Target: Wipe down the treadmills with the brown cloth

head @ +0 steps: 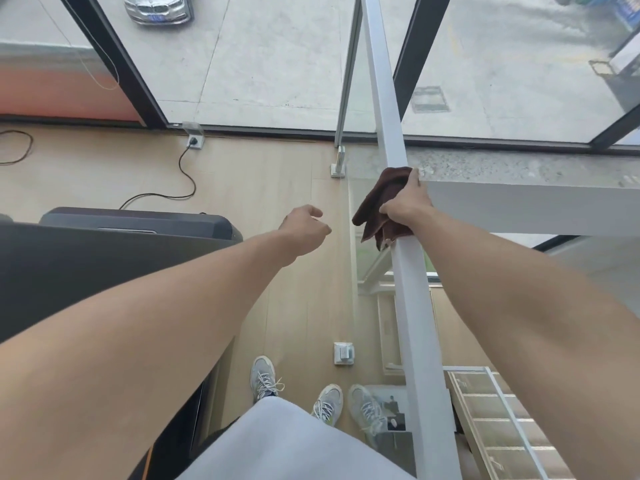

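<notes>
The brown cloth (379,202) lies draped over the white handrail (384,109) of a glass balustrade, right of centre. My right hand (407,202) grips the cloth against the rail, with fingers wrapped over the far side. My left hand (304,230) hovers in the air just left of the rail, fingers loosely curled and holding nothing. A dark treadmill (104,251) fills the left side, its front hood toward the window.
A black power cable (183,178) runs from the treadmill to a floor socket (194,142) by the window wall. A second floor box (343,353) sits near my feet. Glass panel below the rail, with a drop beyond it. Wooden floor between treadmill and rail.
</notes>
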Tool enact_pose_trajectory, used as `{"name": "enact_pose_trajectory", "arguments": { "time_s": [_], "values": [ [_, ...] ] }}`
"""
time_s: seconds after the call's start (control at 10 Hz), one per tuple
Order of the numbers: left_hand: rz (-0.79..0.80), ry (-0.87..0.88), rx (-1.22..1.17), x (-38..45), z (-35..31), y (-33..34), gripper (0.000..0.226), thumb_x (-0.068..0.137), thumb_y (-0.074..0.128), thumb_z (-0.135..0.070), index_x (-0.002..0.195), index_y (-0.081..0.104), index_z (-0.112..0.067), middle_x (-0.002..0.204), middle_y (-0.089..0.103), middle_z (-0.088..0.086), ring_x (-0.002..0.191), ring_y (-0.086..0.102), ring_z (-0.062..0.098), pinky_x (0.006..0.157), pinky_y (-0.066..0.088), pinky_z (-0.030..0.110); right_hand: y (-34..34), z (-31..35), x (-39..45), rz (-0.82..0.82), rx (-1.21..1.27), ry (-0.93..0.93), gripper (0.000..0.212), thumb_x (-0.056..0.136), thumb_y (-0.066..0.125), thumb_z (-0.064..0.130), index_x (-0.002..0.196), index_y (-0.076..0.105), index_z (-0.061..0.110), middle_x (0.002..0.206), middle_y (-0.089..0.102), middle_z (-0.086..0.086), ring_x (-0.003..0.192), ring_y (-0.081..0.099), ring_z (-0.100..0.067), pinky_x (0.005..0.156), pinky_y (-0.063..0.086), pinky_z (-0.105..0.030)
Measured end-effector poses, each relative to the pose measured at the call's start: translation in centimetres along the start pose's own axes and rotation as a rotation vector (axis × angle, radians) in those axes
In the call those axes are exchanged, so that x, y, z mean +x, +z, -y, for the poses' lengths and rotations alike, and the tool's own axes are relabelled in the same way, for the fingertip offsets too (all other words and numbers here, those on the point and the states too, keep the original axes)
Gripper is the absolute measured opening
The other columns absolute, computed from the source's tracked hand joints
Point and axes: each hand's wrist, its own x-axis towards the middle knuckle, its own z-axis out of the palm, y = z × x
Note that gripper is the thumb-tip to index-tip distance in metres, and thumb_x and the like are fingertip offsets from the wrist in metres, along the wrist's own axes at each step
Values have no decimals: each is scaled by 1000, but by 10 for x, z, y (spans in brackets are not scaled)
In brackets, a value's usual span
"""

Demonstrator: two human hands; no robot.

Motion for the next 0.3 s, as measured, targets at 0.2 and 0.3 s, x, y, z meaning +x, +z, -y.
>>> {"name": "enact_pose_trajectory", "arguments": {
  "time_s": [0.2,0.3],
  "values": [
    [-60,48,-120,-5,-5,-29,40,97,63,-20,136,56,-20,131,63,-1,118,61,21,105,50,43,-11,12,-11,-59,-38,-18,100,90,72,29,165,5,25,171,8,-7,151,22,-35,116,33,-47],
    [-243,192,-352,-16,-28,-56,32,95,65,-21,127,63,-22,123,67,-6,114,63,15,103,52,41,-42,38,-24,-272,270,-190,74,94,68,26,159,32,19,160,36,-7,142,40,-25,112,37,-34]
  ]
}}
